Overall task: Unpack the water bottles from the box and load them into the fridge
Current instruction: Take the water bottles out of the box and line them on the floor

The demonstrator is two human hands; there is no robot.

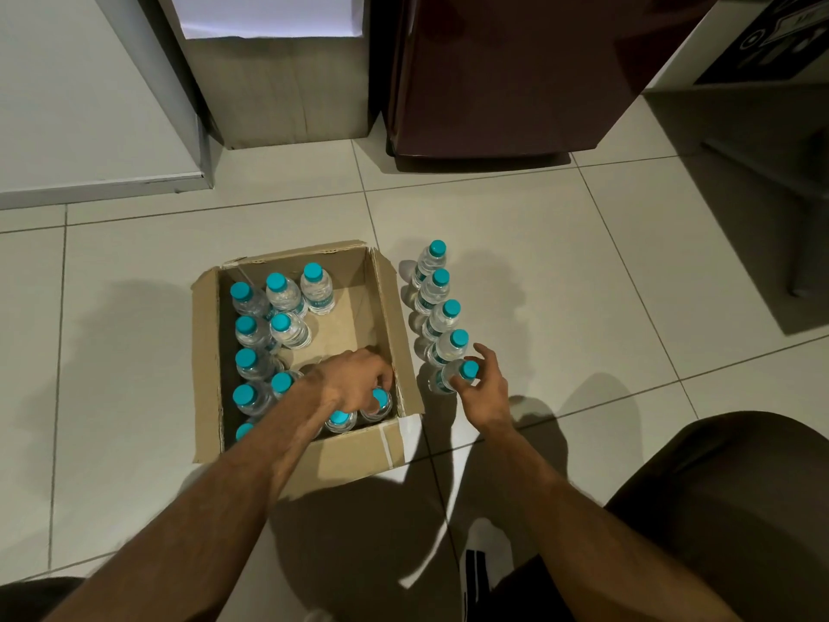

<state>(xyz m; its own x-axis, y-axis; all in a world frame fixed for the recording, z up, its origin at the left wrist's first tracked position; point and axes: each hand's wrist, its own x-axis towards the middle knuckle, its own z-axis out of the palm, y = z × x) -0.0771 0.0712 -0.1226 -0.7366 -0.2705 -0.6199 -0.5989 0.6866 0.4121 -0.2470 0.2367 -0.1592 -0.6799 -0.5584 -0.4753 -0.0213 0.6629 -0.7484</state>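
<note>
The open cardboard box (pixel 359 455) sits on the floor in front of the dark red fridge (pixel 516 74), whose door is closed. Upright clear bottles with teal caps (pixel 283 292) fill the box's left side and near end. Just right of the box, 5 more bottles (pixel 434 285) stand in a row running towards the fridge.

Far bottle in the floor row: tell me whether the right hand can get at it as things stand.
Probably yes: the far bottle stands uncovered on the floor, but the right hand holds the nearest bottle and must release it first.
</note>
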